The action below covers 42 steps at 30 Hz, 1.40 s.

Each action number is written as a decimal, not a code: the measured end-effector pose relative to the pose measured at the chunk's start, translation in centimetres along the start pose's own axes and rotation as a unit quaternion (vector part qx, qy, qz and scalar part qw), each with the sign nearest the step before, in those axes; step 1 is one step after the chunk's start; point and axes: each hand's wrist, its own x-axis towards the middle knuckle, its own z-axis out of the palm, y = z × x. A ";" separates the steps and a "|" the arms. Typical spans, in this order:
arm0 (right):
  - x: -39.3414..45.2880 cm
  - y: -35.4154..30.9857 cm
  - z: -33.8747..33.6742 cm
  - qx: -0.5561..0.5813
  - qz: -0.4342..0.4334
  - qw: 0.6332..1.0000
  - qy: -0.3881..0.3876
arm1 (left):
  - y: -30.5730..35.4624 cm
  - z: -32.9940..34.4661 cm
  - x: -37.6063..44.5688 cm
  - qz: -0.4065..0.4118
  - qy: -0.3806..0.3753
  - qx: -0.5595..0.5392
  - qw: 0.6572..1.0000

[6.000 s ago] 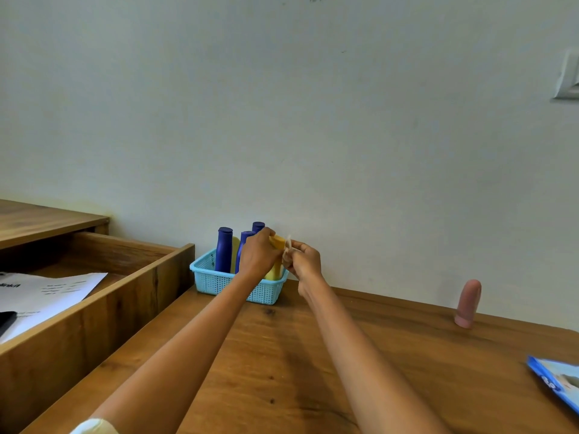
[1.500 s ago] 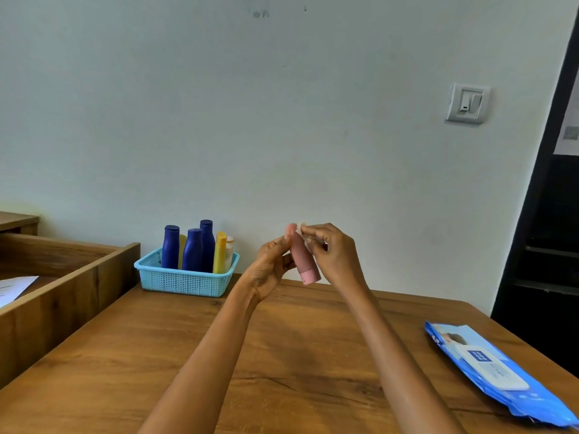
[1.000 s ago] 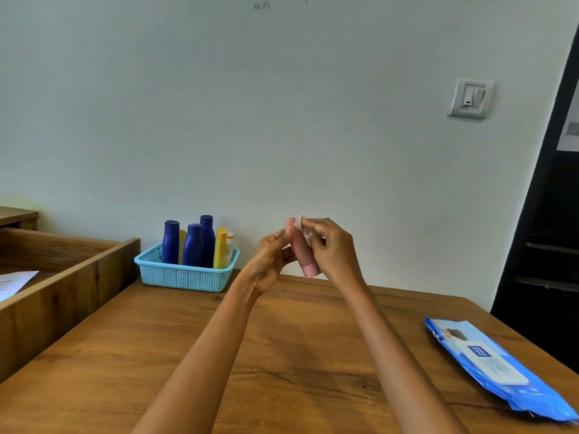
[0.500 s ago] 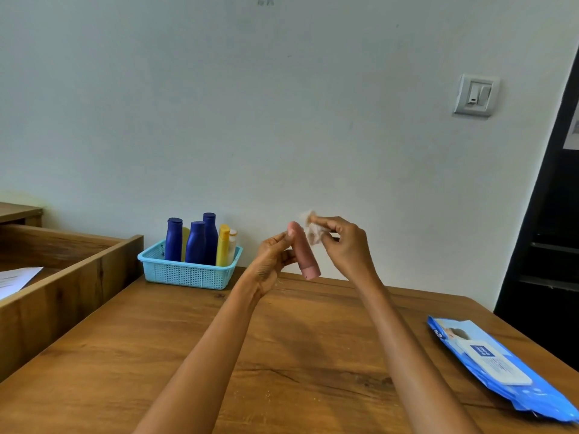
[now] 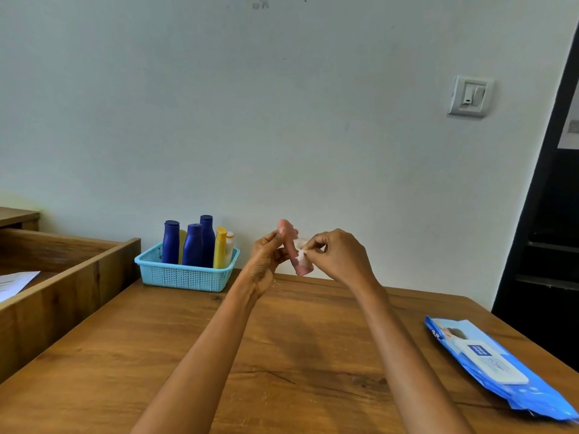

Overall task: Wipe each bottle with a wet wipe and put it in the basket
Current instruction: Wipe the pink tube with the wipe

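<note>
Left hand [image 5: 264, 256]: closed on the pink bottle [image 5: 293, 245], up above the worktop [image 5: 282, 355].
Right hand [image 5: 336, 253]: pinches the wet wipe [image 5: 301, 253] on it.
Risk: wet bottle slips, falls.
Basket [image 5: 185, 275]: far left, nearly full.

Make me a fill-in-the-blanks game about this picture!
1. The left hand holds a ____ bottle.
2. The right hand pinches a white ____ against it.
3. The basket holds three ____ bottles.
4. The blue pack lies on the ____.

Missing words: pink; wipe; blue; table
</note>
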 end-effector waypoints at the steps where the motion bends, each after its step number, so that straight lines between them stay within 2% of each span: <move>1: 0.0 0.1 -0.2 -0.004 0.008 1.000 -0.014 | 0.0 0.0 0.0 -0.002 0.000 0.001 1.000; 3: 0.0 0.2 -0.5 0.008 0.028 1.000 -0.005 | -0.2 0.0 0.0 -0.009 -0.004 0.007 1.000; 6: 0.2 0.4 -0.5 0.085 0.060 0.990 0.099 | -0.7 0.5 0.0 -0.019 -0.014 0.019 1.000; 7: 0.3 0.4 -0.3 0.101 0.062 0.987 0.105 | -0.8 0.7 0.1 -0.021 -0.017 0.023 0.999; 12: 0.2 0.4 0.7 0.164 0.001 0.986 -0.039 | -0.7 1.2 0.4 -0.008 -0.026 0.019 0.999; 18: 0.1 1.3 0.1 0.106 -0.023 0.994 -0.014 | -0.3 1.1 0.5 -0.001 0.006 -0.016 1.000; 22: -0.3 2.1 -0.6 0.083 0.025 0.994 -0.066 | -0.5 1.1 0.1 -0.010 0.029 -0.025 0.999; 24: -0.2 2.5 -0.6 0.095 0.049 0.994 -0.038 | -0.4 1.2 0.1 -0.013 0.022 -0.029 0.999; 28: 0.2 2.5 -0.4 0.199 0.102 0.969 0.104 | -0.8 1.8 0.0 -0.030 -0.001 -0.008 1.000; 30: 0.2 1.9 0.3 0.234 0.111 0.958 0.126 | -0.9 2.0 -0.1 -0.034 -0.004 -0.006 0.999; 33: 0.0 1.2 1.7 0.243 0.088 0.961 0.101 | -0.7 2.3 0.0 -0.019 -0.005 0.000 1.000; 38: -0.2 0.7 1.8 0.214 0.019 0.974 0.068 | -0.1 1.5 0.3 0.004 0.046 0.019 0.999; 42: -0.2 0.3 1.4 0.143 -0.033 0.989 0.005 | 0.0 0.8 0.6 0.001 0.076 0.026 0.997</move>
